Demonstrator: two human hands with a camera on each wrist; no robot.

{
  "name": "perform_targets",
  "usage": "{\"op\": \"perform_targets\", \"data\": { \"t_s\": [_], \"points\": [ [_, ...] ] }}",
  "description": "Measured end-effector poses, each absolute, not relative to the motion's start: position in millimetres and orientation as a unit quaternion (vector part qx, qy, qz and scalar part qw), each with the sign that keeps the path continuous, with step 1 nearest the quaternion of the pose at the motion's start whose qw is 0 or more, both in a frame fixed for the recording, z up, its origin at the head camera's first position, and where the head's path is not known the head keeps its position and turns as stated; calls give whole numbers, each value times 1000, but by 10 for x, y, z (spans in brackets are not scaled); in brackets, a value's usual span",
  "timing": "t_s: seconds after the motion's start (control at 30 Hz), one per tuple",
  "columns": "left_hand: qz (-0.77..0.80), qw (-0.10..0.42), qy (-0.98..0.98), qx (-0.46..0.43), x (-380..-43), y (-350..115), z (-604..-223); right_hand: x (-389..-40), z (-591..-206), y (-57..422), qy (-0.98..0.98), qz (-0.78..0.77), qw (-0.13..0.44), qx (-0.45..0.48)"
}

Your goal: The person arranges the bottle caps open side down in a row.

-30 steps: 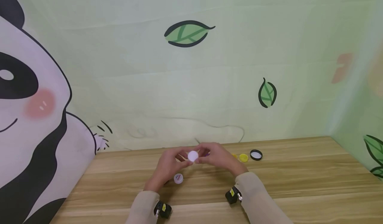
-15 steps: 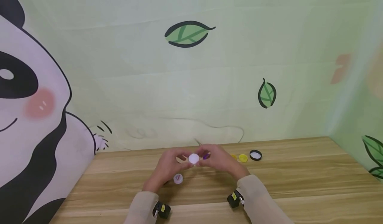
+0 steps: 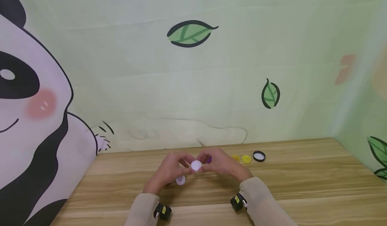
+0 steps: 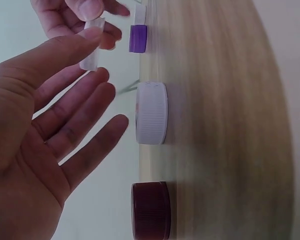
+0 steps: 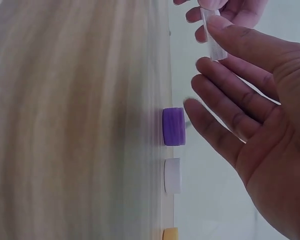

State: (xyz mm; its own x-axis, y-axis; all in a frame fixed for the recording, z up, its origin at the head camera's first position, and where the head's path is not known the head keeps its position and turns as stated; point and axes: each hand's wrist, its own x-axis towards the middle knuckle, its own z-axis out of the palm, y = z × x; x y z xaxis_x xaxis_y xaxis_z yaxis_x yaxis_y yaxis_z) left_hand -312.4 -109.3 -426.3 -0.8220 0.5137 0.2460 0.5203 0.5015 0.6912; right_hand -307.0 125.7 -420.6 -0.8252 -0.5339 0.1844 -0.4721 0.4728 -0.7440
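A small round white cap (image 3: 196,166) is held up on edge above the table, its flat face toward the head camera. My left hand (image 3: 170,169) pinches its left side between thumb and fingertips, while the right hand (image 3: 220,165) pinches the opposite side. In the left wrist view the cap (image 4: 91,55) shows edge-on and the lower fingers spread loosely. A ribbed white cap (image 4: 152,113) with printing on top lies on the table beneath my left hand, near a dark red cap (image 4: 150,210). Beyond the right hand stands a purple cap (image 5: 174,126).
On the wooden table (image 3: 302,185), two yellow caps (image 3: 246,159) and a black-rimmed lid (image 3: 259,156) lie right of the hands. Another white cap (image 5: 172,176) sits beside the purple one. A printed cloth wall (image 3: 211,85) rises behind the table.
Both hands have come down slightly with the white cap between them. More of the purple cap shows behind the right hand's fingers. The caps on the table have stayed put.
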Motion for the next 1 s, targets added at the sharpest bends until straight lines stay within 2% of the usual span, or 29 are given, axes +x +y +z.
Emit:
{"op": "perform_targets", "data": {
  "t_s": [0.43, 1.0],
  "points": [
    [-383, -54, -877, -285, -3113, -1078, -4303, -3057, -4263, 1195, 864, -409, 88, -280],
    [-332, -67, -890, -305, -3082, -1045, -4307, -3051, -4295, 1188, 875, -382, 109, -276]
  ]
}}
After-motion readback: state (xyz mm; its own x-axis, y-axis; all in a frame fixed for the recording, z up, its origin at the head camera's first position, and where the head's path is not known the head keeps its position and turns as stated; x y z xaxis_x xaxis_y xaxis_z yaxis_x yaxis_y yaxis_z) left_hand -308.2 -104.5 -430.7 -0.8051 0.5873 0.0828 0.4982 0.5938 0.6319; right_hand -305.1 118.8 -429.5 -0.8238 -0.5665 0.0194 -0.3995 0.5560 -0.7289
